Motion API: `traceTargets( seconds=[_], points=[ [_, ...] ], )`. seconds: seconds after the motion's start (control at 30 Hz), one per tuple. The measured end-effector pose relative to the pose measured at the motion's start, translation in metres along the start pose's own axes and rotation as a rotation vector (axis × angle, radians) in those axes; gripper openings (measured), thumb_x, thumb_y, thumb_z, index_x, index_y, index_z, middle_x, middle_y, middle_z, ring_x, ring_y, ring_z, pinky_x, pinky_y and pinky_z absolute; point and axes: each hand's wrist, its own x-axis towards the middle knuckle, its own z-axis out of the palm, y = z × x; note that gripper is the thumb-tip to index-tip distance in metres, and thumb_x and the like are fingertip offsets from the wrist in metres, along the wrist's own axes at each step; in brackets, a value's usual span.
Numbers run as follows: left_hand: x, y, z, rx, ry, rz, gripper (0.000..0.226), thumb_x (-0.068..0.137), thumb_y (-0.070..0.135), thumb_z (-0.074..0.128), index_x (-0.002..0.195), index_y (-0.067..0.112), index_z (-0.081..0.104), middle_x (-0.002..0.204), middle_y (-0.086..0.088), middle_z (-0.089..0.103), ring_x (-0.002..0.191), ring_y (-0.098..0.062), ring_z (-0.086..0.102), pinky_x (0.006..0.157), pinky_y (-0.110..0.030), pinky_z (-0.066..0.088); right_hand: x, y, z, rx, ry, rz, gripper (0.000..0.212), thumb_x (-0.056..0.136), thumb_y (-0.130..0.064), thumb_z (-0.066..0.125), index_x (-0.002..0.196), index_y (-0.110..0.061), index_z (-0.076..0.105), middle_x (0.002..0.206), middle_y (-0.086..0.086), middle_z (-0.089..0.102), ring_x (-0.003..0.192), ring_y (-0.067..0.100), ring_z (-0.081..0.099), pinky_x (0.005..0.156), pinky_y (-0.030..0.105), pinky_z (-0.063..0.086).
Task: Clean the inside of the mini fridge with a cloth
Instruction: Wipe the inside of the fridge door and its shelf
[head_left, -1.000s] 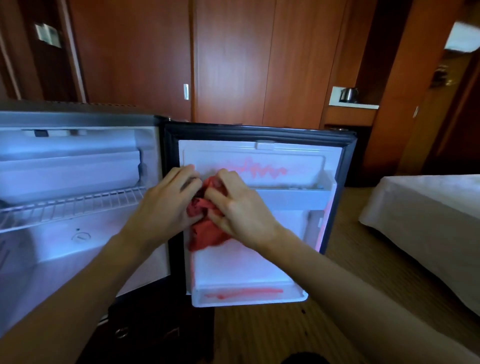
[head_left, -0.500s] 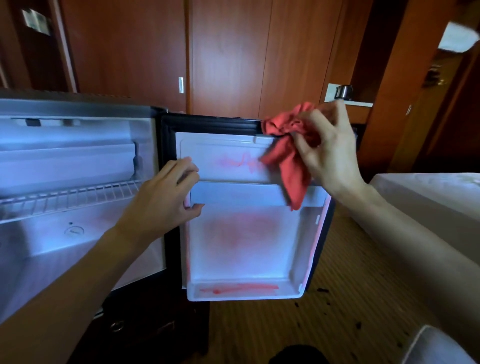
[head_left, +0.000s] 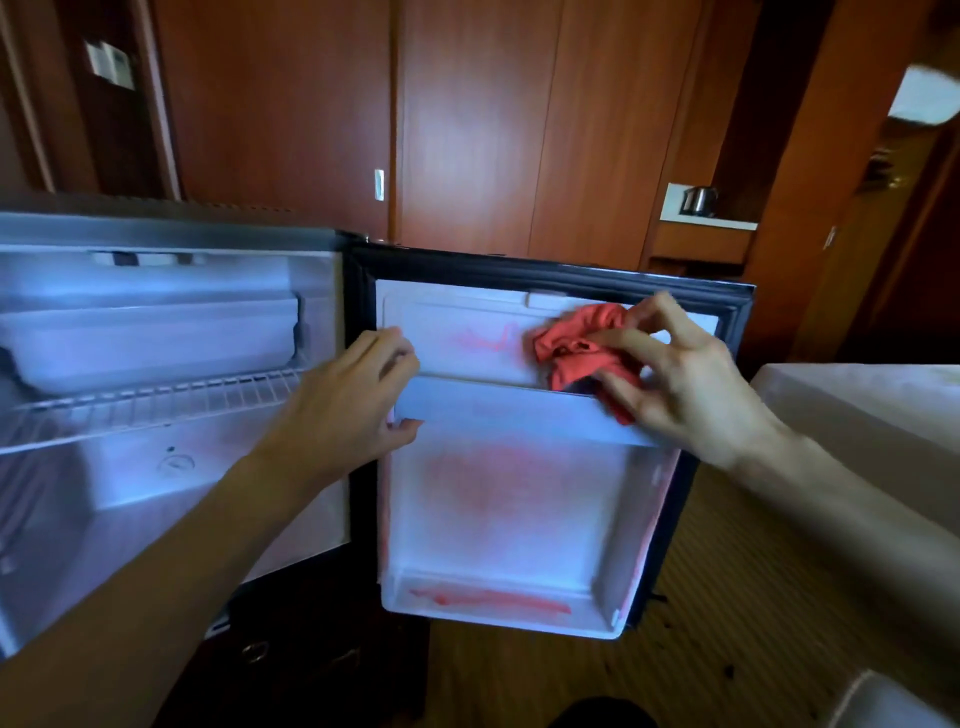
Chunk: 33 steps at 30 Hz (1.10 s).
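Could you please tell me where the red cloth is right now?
In the head view, the red cloth is pinched by the right hand against the open door's upper inner panel, just above the door shelf rail.

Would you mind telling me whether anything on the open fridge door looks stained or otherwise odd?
Yes: the white door liner carries red marks, a squiggle on the upper panel left of the red cloth and a streak along the bottom ledge. The middle panel looks faintly pink, perhaps only a reflection.
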Motion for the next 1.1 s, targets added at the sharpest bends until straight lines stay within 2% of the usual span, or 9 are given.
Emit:
traceTargets(
  seconds=[0.07,0.17,0.27,0.37,0.5,0.63,0.9,1.0,1.1],
  points=[
    [0.003,0.004,0.002,0.024,0.024,0.019,0.046,0.069,0.035,0.084,0.098,0.007,0.061,0.111,-0.010,0.058,0.108,-0.030,0.057,0.075,-0.040,0.054,0.000,-0.002,-0.003,-0.081,0.035,0.061,0.032,0.093,-0.040,0.063,0.117,-0.020,0.070,0.107,0.005,0.049,0.082,0.023,0.057,0.071,0.038,0.055],
    [0.006,0.013,0.012,0.050,0.047,0.086,0.043,0.076,0.038,0.077,0.103,0.008,0.064,0.107,-0.011,0.059,0.115,-0.035,0.055,0.106,-0.043,0.042,-0.015,-0.015,0.010,-0.185,-0.079,0.079,0.038,0.092,-0.052,0.058,0.121,-0.029,0.065,0.117,0.004,0.048,0.093,0.029,0.054,0.063,0.044,0.057],
    [0.005,0.010,0.017,0.006,0.066,0.038,0.040,0.078,0.039,0.079,0.101,0.010,0.066,0.099,-0.007,0.060,0.110,-0.032,0.058,0.089,-0.038,0.047,-0.019,-0.020,0.019,-0.187,-0.126,0.123,0.042,0.091,-0.061,0.055,0.121,-0.035,0.064,0.126,-0.002,0.051,0.093,0.030,0.053,0.071,0.042,0.056],
    [0.003,0.006,0.016,-0.009,0.065,0.026,0.037,0.084,0.045,0.071,0.103,0.013,0.066,0.100,-0.005,0.060,0.113,-0.029,0.057,0.078,-0.040,0.053,-0.007,-0.015,0.020,-0.113,-0.089,0.157,0.025,0.089,-0.048,0.067,0.107,-0.031,0.068,0.111,-0.004,0.052,0.085,0.026,0.054,0.071,0.042,0.055],
    [0.001,0.009,0.021,-0.012,0.120,0.014,0.037,0.081,0.042,0.078,0.103,0.013,0.070,0.098,-0.006,0.063,0.117,-0.030,0.060,0.084,-0.036,0.052,0.025,-0.027,0.045,-0.053,0.003,0.153,0.021,0.090,-0.035,0.074,0.101,-0.016,0.072,0.104,0.006,0.057,0.091,0.032,0.060,0.074,0.043,0.055],
    [0.006,0.014,0.025,0.006,0.187,-0.004,0.041,0.075,0.038,0.085,0.105,0.012,0.073,0.098,-0.009,0.066,0.109,-0.031,0.065,0.097,-0.031,0.042,0.072,-0.063,0.085,-0.106,-0.092,-0.029,0.024,0.096,-0.033,0.064,0.102,-0.010,0.067,0.113,0.011,0.055,0.094,0.032,0.049,0.069,0.046,0.052],
    [0.007,0.014,0.036,-0.007,0.231,-0.010,0.036,0.077,0.038,0.079,0.103,0.014,0.071,0.095,-0.006,0.064,0.106,-0.029,0.064,0.106,-0.032,0.040,0.017,0.022,0.028,-0.207,-0.138,0.099,0.019,0.084,-0.021,0.078,0.099,-0.012,0.070,0.103,0.010,0.052,0.089,0.034,0.056,0.071,0.047,0.055],
    [0.007,0.016,0.037,-0.018,0.202,-0.031,0.035,0.080,0.041,0.072,0.104,0.015,0.070,0.097,-0.005,0.063,0.108,-0.028,0.063,0.104,-0.034,0.044,0.037,-0.001,0.049,-0.179,-0.064,0.049,0.016,0.086,-0.017,0.077,0.098,-0.007,0.072,0.103,0.015,0.056,0.088,0.038,0.057,0.072,0.045,0.054],
    [0.010,0.018,0.038,-0.010,0.176,-0.042,0.036,0.081,0.038,0.073,0.107,0.014,0.071,0.099,-0.007,0.064,0.109,-0.031,0.063,0.092,-0.043,0.054,0.075,-0.048,0.088,-0.084,-0.067,-0.092,0.020,0.093,-0.020,0.069,0.101,-0.003,0.071,0.110,0.020,0.058,0.092,0.038,0.054,0.070,0.046,0.051]
  ],
)
